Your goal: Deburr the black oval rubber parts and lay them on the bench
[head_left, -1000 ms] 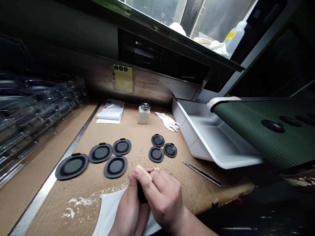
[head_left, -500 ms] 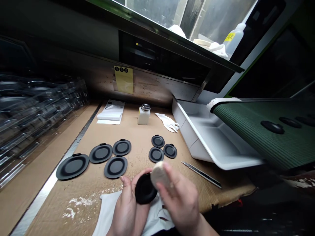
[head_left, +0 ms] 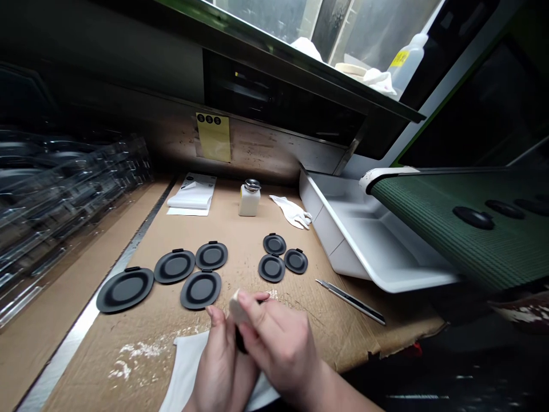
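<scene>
Holding the black disc edge-on in your left hand; your right hand has its fingers closed on a pale pad, pressed against the disc.

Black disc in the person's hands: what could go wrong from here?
The black disc is mostly hidden in the left hand, so it might slip onto the white cloth. The pale block in the right hand could scuff the disc if pressed hard. White residue on the cardboard might also smear onto the nearest laid-out disc.
</scene>
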